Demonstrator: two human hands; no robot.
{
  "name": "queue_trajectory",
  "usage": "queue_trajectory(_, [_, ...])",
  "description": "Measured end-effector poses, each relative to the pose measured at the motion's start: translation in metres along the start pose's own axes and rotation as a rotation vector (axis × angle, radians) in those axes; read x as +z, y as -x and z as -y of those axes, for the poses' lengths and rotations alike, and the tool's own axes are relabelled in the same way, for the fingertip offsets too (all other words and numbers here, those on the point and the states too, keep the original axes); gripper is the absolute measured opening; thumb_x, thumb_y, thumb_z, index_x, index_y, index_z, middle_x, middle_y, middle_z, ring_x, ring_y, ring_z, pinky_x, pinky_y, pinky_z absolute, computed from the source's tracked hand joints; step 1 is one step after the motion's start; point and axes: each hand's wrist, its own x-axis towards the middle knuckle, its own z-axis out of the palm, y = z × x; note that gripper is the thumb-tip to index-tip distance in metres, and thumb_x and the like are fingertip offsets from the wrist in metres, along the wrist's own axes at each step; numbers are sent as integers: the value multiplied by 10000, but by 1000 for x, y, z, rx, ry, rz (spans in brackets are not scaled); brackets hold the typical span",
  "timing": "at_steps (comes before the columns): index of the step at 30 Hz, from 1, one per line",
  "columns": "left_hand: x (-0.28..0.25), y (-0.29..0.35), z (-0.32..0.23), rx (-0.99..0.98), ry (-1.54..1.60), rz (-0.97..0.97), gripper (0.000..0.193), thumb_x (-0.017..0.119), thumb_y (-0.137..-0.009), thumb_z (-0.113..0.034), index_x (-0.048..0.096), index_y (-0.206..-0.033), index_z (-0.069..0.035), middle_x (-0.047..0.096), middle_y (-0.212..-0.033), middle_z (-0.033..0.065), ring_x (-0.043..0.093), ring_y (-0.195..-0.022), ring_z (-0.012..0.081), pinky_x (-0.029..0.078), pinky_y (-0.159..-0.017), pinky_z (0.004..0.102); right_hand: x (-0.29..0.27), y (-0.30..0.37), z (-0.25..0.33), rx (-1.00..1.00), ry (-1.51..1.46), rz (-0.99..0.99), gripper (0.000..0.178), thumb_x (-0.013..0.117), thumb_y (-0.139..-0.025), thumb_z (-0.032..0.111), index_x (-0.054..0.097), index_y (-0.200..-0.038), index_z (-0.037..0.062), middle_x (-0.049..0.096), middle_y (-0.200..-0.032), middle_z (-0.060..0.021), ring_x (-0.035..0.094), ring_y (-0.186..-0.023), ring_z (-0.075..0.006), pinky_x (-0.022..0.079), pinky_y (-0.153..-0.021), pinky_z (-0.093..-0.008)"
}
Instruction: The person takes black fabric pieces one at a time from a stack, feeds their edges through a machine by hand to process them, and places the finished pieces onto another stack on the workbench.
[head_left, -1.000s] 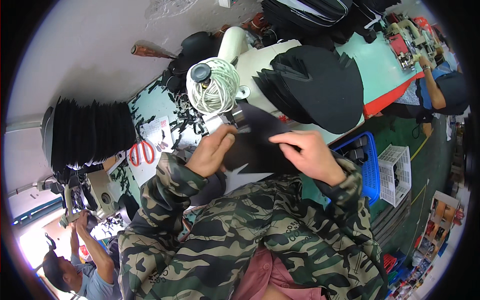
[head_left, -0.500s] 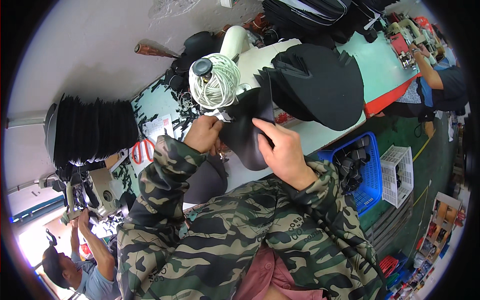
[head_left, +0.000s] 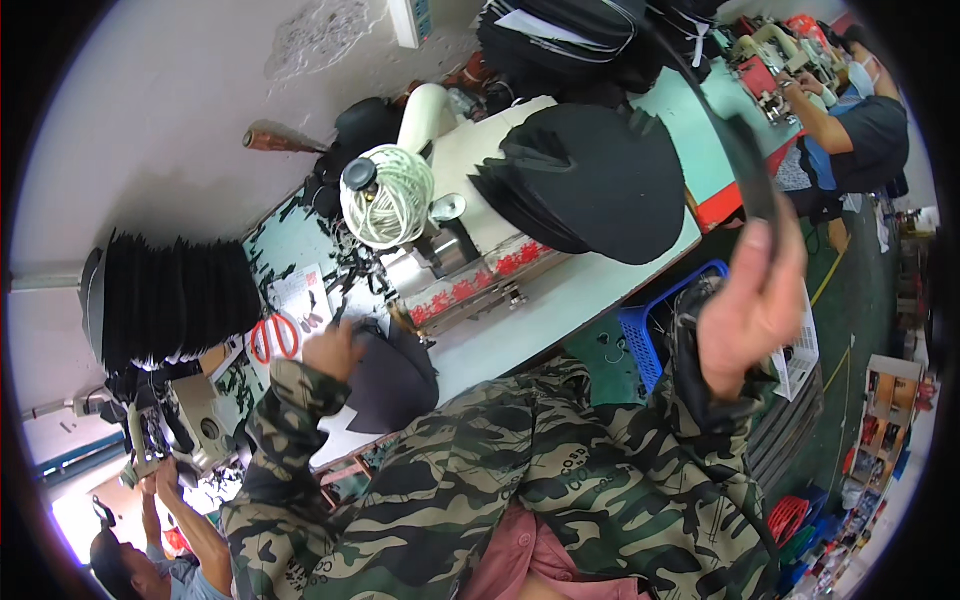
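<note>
My right hand (head_left: 752, 312) is raised off to the right, blurred, with a thin black curved sheet piece (head_left: 745, 150) pinched between thumb and fingers. Seen nearly edge-on, that piece stretches up and away from the hand. My left hand (head_left: 333, 352) is low at the left, by the edge of a dark rounded flat piece (head_left: 395, 385) lying on the table. Motion smears its fingers, so I cannot tell whether they grip that piece. Between my hands stands a cream sewing machine (head_left: 425, 115) carrying a coil of white cord (head_left: 390, 205).
A stack of black rounded pieces (head_left: 620, 180) rests on the machine. Orange-handled scissors (head_left: 274, 338), paper and black scraps lie left, beside a long row of black pieces (head_left: 180, 295). A blue basket (head_left: 640, 345) stands right. Co-workers sit far right (head_left: 860, 140) and lower left (head_left: 150, 560).
My right hand has carried the black piece from the machine up and to the right. My left hand has moved left and down, away from the machine, toward the dark piece on the table.
</note>
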Motion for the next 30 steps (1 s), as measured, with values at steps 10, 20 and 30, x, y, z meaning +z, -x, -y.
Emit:
queue_trajectory(10, [46, 9, 12, 200, -58, 119, 403, 784, -724, -340, 605, -1013, -122, 601, -1020, 111, 670, -729, 333, 522, -616, 451, 69, 49, -3, -146, 102, 478, 411, 725, -730, 58, 628, -1126, 7, 637, -1168, -135, 601, -1080, -324, 463, -915, -430])
queue_trajectory(20, [28, -17, -14, 373, 67, 462, 251, 714, -758, -245, 727, -983, -136, 705, -889, 130, 679, -900, 338, 539, -784, 446, 166, -8, 31, -203, -198, 606, 247, 725, -778, 176, 649, -962, 29, 667, -844, -152, 648, -817, -331, 504, -746, -408])
queue_trajectory(30, [-186, -7, -94, 815, 752, 137, 188, 664, -846, -104, 641, -1002, -2, 652, -863, 165, 637, -810, 355, 507, -726, 380, 74, 9, -13, 43, -753, 1370, 269, 721, -786, 76, 692, -1046, 10, 703, -1013, -126, 671, -953, -216, 507, -828, -306])
